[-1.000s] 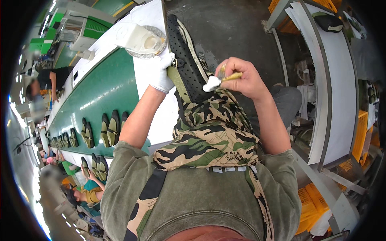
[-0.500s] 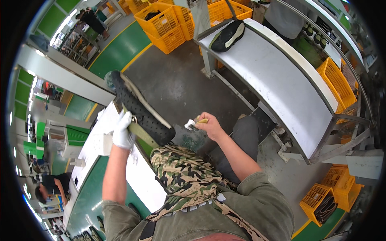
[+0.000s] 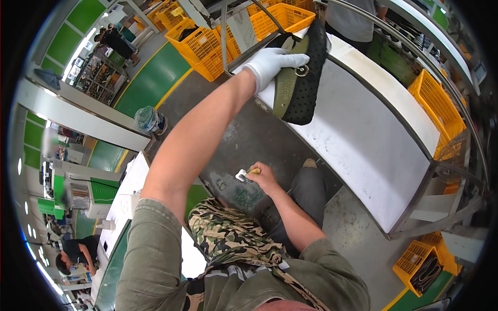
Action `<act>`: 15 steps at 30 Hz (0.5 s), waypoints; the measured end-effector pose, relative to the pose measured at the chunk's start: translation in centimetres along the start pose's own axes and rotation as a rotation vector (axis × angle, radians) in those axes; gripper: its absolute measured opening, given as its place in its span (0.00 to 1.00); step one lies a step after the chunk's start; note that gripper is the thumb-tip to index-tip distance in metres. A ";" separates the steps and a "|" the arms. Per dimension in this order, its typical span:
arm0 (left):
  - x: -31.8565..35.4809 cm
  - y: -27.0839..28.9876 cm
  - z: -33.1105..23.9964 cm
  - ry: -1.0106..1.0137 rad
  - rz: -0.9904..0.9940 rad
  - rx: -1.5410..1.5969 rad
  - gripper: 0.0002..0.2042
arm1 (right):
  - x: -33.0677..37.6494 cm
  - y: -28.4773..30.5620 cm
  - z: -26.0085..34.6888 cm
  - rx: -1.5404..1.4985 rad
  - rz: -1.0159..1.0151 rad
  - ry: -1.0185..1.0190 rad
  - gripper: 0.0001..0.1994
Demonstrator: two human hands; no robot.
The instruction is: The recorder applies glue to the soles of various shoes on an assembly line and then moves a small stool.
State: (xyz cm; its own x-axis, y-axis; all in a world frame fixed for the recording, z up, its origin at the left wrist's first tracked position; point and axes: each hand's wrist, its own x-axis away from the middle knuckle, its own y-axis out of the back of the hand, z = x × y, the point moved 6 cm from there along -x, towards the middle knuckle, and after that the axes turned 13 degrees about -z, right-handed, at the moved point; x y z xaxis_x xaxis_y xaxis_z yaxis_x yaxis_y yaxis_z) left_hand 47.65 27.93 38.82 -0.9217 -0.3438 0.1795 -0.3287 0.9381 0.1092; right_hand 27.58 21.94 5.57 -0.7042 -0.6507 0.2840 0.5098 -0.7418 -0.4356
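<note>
Matt, seemingly rubber shoe sole.

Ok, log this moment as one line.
left hand: gloved, holding shoe sole over white conveyor | right hand: bare, holding small brush above lap

We see the shoe sole on the conveyor belt — crates behind it. A bucket stands on the floor, left.

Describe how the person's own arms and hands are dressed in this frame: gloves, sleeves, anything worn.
The left hand wears a white knit glove that ends at the wrist; the right hand is bare. Both forearms are uncovered. The sleeves are short, olive-green and loose, ending around the elbows. No watch, band or ring is visible on either arm. A camouflage-patterned apron covers the lap.
</note>
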 end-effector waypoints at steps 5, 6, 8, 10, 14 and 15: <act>-4.9 -1.8 4.9 -0.071 -0.076 -0.347 0.27 | 0.3 0.3 1.0 0.077 -0.035 0.105 0.11; -5.3 -1.7 5.5 -0.174 -0.072 -0.453 0.25 | 0.7 0.2 1.2 0.069 -0.040 0.085 0.11; -4.6 -1.2 5.4 -0.327 -0.073 -0.698 0.20 | 1.2 0.1 1.1 0.067 -0.002 0.054 0.11; -1.3 -0.1 4.2 -0.460 -0.108 -0.728 0.18 | 1.5 0.4 0.3 0.002 -0.043 -0.012 0.10; 12.8 4.7 1.4 -0.700 -0.154 -0.565 0.17 | 0.5 1.0 -0.9 0.096 -0.108 0.054 0.07; 17.0 6.4 1.7 -0.675 -0.155 -0.549 0.18 | -0.1 1.2 -1.0 0.114 -0.118 0.070 0.06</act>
State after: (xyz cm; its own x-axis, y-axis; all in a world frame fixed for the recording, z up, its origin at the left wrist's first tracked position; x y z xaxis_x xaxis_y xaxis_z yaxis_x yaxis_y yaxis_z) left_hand 29.50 28.10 40.92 -0.8569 -0.2052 -0.4728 -0.4748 0.6711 0.5694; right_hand 27.74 21.28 4.22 -0.7934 -0.5478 0.2655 0.4714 -0.8288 -0.3016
